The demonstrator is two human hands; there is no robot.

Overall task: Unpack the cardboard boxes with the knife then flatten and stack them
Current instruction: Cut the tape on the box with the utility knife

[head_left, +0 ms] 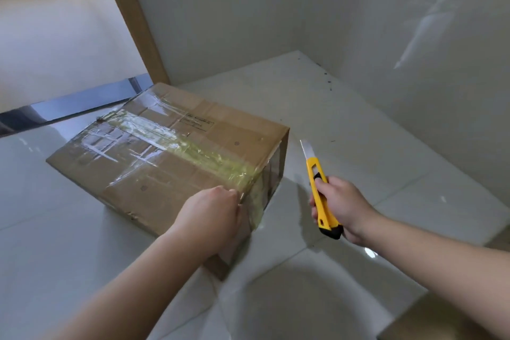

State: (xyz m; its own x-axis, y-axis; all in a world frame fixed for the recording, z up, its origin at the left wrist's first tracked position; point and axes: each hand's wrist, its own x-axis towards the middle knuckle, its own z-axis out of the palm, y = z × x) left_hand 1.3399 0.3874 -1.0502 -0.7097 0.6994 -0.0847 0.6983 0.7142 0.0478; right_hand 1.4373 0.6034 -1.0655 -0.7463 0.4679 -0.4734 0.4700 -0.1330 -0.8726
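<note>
A closed brown cardboard box (154, 157) lies on the glossy tiled floor, its top seam covered with shiny clear and yellowish tape. My left hand (212, 215) rests on the box's near right corner, fingers curled over the taped edge. To the right of the box, my right hand (342, 207) grips a yellow utility knife (320, 188) by its handle. The knife's blade is extended and points up and away, a little clear of the box's right side.
A tall flat cardboard sheet (132, 16) leans against the white wall (276, 8) behind the box. A metal door threshold (77, 102) runs at the left, with a tan floor beyond it. Another cardboard corner (441, 320) shows at the bottom right.
</note>
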